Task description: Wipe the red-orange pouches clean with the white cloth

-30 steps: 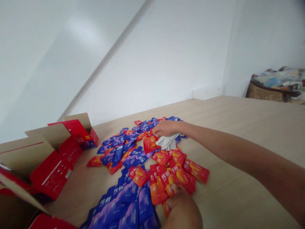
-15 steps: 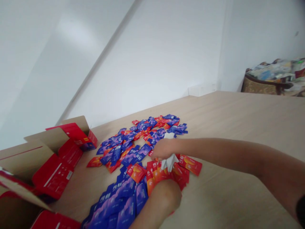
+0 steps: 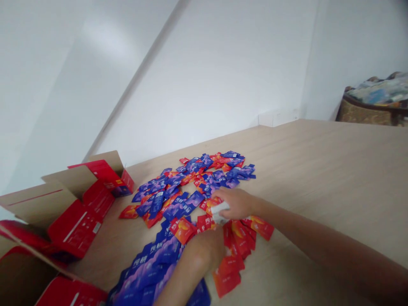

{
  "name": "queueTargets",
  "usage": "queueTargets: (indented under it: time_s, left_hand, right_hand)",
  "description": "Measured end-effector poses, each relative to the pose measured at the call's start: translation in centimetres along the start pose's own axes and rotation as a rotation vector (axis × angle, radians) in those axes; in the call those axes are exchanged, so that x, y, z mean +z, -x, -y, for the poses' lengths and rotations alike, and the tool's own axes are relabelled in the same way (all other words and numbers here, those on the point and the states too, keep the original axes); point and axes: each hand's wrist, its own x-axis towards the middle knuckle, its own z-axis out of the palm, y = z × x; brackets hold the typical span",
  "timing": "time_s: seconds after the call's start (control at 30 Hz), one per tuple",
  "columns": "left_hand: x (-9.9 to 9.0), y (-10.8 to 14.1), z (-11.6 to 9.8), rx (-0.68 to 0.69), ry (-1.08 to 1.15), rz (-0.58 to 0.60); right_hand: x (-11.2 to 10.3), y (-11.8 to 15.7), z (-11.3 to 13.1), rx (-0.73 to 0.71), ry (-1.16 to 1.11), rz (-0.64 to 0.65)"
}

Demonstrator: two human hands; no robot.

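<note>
My right hand [image 3: 237,204] is over the red and orange sachets, its fingers bent and closed. White material [image 3: 219,212], perhaps cloth or finger covers, shows at its fingertips beside a red sachet [image 3: 208,205]; whether the sachet is gripped is unclear. Just nearer to me, my left hand [image 3: 208,246] reaches over the same sachets, its fingers mostly hidden behind the back of the hand. Red sachets [image 3: 240,238] fan out under and beside both hands. Overlapping rows of blue-purple sachets [image 3: 149,263] lie to the left, partly under my left forearm.
Beyond my hands spreads a loose heap of mixed blue and red sachets [image 3: 174,182]. Open red cardboard boxes [image 3: 76,225] stand along the left. The wooden table [image 3: 318,170] meets a white wall [image 3: 216,72]. A patterned piece of furniture [image 3: 366,108] piled with things stands at the far right.
My right hand has drawn back to the right, with white material now at its fingertips. My left hand has shifted left and slightly up, uncovering more red sachets. The view has turned slightly.
</note>
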Motion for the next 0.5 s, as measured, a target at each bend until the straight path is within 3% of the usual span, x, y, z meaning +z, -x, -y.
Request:
queueTargets:
  time_s: [0.17, 0.37, 0.5]
  left_hand:
    - [2.8, -2.1, -1.3, -0.045, 0.022, 0.010]
    - [5.4, -3.4, -2.5, -0.119, 0.058, 0.040]
    - [6.1, -3.6, -2.9, -0.159, 0.082, 0.023]
  right_hand:
    - [3.1, 0.8, -0.1, -0.070, 0.072, 0.206]
    - [2.6, -0.1, -0.4, 0.135, 0.181, 0.092]
    - [2.3, 0.7, 0.9, 0.053, 0.130, 0.115]
